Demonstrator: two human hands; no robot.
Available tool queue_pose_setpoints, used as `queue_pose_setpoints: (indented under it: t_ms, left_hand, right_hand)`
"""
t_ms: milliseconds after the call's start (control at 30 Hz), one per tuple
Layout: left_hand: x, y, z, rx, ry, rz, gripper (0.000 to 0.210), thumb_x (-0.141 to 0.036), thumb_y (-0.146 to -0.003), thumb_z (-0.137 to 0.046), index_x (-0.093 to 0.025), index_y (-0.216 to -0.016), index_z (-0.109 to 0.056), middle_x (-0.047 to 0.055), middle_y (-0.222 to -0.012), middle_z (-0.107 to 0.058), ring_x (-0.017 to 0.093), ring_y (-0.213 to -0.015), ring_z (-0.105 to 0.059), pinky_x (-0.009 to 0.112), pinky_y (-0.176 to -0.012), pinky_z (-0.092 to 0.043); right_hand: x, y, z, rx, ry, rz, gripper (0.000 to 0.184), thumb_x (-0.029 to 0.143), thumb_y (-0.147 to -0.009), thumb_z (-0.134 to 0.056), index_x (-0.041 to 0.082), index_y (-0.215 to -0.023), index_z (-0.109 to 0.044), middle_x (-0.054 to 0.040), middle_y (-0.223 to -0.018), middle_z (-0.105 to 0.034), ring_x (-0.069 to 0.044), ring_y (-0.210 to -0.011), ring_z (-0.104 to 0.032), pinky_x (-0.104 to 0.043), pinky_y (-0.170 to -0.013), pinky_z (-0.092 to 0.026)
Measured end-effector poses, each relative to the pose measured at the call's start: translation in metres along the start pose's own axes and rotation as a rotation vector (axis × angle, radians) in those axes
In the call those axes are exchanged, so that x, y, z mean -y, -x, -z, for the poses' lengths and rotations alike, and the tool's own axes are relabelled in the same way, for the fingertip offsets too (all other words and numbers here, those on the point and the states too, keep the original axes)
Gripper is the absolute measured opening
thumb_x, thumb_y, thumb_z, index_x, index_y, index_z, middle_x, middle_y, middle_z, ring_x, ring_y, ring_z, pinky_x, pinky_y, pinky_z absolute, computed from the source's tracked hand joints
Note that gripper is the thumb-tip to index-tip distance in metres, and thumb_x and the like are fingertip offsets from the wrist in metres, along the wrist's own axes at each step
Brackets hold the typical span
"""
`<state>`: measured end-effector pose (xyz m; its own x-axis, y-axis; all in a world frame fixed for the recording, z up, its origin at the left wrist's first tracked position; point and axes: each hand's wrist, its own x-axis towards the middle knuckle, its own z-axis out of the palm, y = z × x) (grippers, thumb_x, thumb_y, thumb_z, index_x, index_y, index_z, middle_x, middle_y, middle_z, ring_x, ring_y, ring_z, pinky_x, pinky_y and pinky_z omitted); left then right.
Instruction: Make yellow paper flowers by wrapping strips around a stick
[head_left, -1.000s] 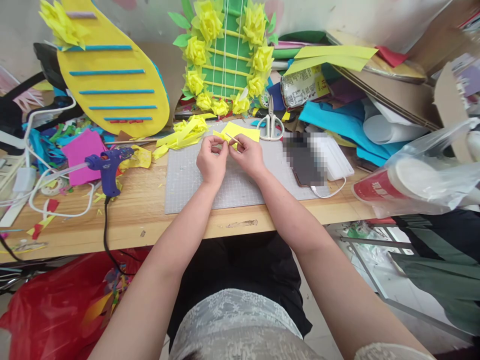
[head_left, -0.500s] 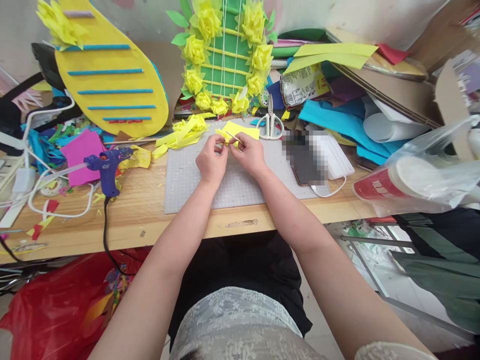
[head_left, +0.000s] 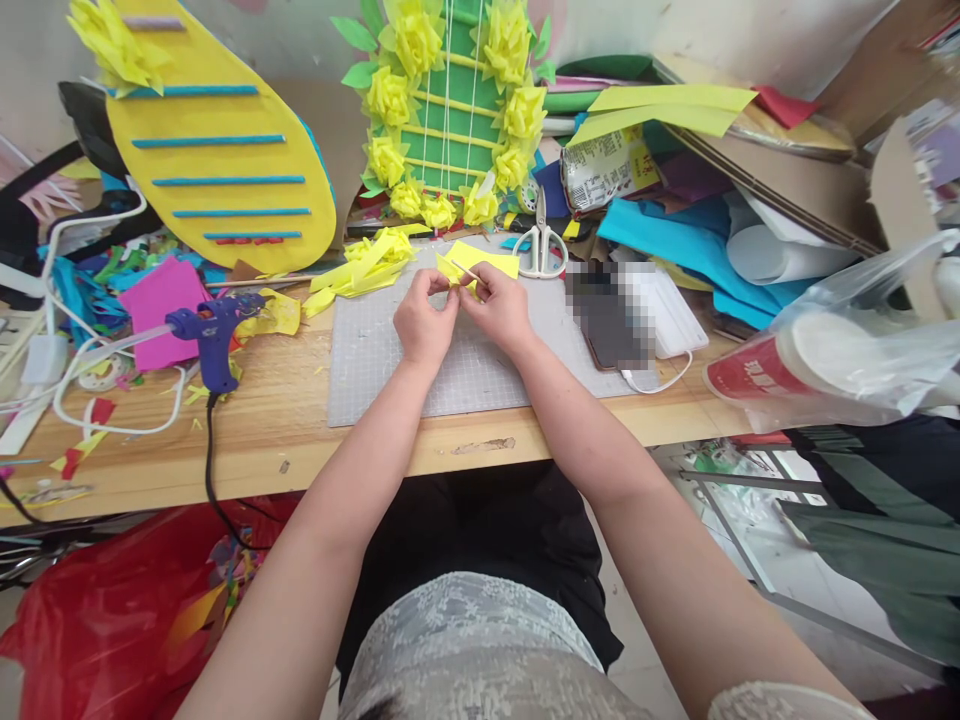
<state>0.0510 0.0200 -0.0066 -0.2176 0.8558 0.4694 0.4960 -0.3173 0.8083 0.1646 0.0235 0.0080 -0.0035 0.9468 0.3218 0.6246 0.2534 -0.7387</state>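
My left hand (head_left: 424, 322) and my right hand (head_left: 498, 308) meet fingertip to fingertip above the grey cutting mat (head_left: 390, 370). A thin pale stick (head_left: 466, 271) juts up and left from my right hand's closed fingers. Pinched in my left fingers is something small, seemingly a bit of yellow paper; the fingers mostly hide it. Just behind the hands lies a flat sheet of yellow paper (head_left: 499, 262). Left of it are several yellow paper strips and petals (head_left: 367, 268). White-handled scissors (head_left: 541, 250) rest behind my right hand.
A purple glue gun (head_left: 215, 335) stands at left with its black cord hanging down. At right are a phone (head_left: 611, 325), a white power bank (head_left: 671, 315) and a bagged red cup (head_left: 757, 365). Behind rise a yellow board (head_left: 232, 165) and a green flowered one (head_left: 459, 130).
My left hand has shifted very slightly to the right, closer to my right fingertips. The stick stays in my right hand, and the things on the table lie as before.
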Motion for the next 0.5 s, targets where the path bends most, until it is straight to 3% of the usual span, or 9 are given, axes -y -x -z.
queue_pose_setpoints:
  t_ms: [133, 300, 400, 500]
  left_hand:
    - [0.004, 0.000, -0.002, 0.015, 0.093, 0.082, 0.010, -0.013, -0.070, -0.060, -0.020, -0.076, -0.057, -0.002, -0.074, -0.066, 0.012, -0.070, -0.063, 0.024, -0.069, -0.048]
    - [0.011, -0.002, -0.005, 0.020, 0.162, 0.110, 0.015, -0.009, -0.068, -0.057, -0.018, -0.080, -0.062, 0.001, -0.081, -0.065, 0.012, -0.070, -0.061, 0.026, -0.073, -0.050]
    - [0.013, -0.003, -0.008, 0.032, 0.257, 0.142, 0.018, -0.006, -0.068, -0.056, -0.019, -0.079, -0.061, 0.001, -0.083, -0.064, 0.011, -0.074, -0.060, 0.026, -0.074, -0.051]
    - [0.012, -0.005, -0.009, 0.047, 0.401, 0.259, 0.018, -0.004, -0.068, -0.053, -0.019, -0.077, -0.059, 0.000, -0.080, -0.062, 0.011, -0.073, -0.059, 0.023, -0.064, -0.052]
  right_hand:
    - [0.002, 0.000, 0.002, 0.060, 0.054, 0.012, 0.007, 0.021, -0.075, -0.054, 0.018, -0.081, -0.057, 0.0035, -0.064, -0.049, -0.010, -0.062, -0.046, -0.025, -0.061, -0.031]
    - [0.003, 0.000, 0.003, 0.070, 0.051, -0.004, 0.006, 0.021, -0.074, -0.055, 0.018, -0.079, -0.055, 0.0042, -0.063, -0.045, -0.010, -0.061, -0.044, -0.026, -0.061, -0.031]
    - [0.001, 0.000, 0.003, 0.078, -0.041, -0.020, 0.009, 0.023, -0.074, -0.056, 0.019, -0.081, -0.053, 0.0057, -0.059, -0.039, -0.010, -0.058, -0.041, -0.026, -0.060, -0.031]
    - [-0.003, -0.003, 0.005, 0.007, -0.206, -0.099, 0.014, 0.027, -0.077, -0.054, 0.021, -0.089, -0.050, 0.0065, -0.058, -0.034, -0.009, -0.056, -0.037, -0.025, -0.060, -0.032]
